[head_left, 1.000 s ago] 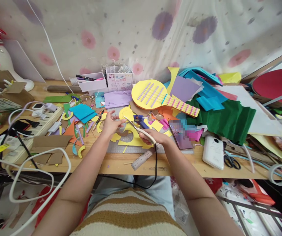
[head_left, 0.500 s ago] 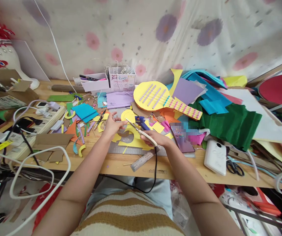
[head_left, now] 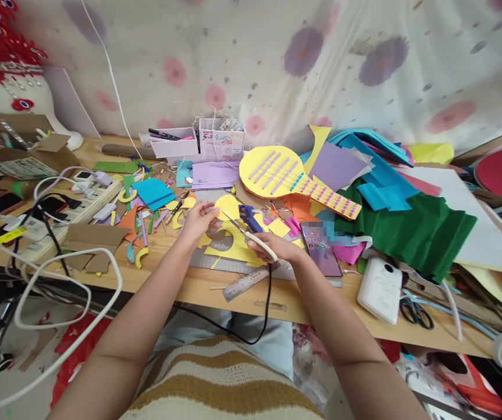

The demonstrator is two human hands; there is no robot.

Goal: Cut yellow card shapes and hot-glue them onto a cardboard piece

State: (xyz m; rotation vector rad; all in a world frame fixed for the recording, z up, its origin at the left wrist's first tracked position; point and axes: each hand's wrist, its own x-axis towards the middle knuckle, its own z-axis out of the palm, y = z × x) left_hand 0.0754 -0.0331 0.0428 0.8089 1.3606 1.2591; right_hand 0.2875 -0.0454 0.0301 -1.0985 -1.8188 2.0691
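A round yellow piece of paper [head_left: 228, 206] is pinched at its left edge by my left hand [head_left: 199, 221]. My right hand [head_left: 274, 247] is wrapped round the pale handles of a pair of scissors [head_left: 260, 245]. The scissors' blades point up and left, their tips at the lower edge of the yellow piece. Beneath lies a larger yellow sheet [head_left: 237, 249] with round pieces cut out of it. Just behind the scissors rests a blue glue gun [head_left: 251, 218]. Beyond it lies a yellow paper guitar [head_left: 272, 170] with purple strips and a pink-dotted neck.
Right of my hands are a phone [head_left: 321, 249], a white power bank [head_left: 380, 290] and black-handled scissors [head_left: 416, 312]. A metal ruler [head_left: 244, 284] lies near the front edge. Paper scraps, a power strip [head_left: 76, 216] and looped white cables [head_left: 117, 286] occupy the left.
The view has shifted slightly. My left hand has moved a little left relative to the round piece, still pinching its edge. The scissors remain in my right hand near its lower edge.
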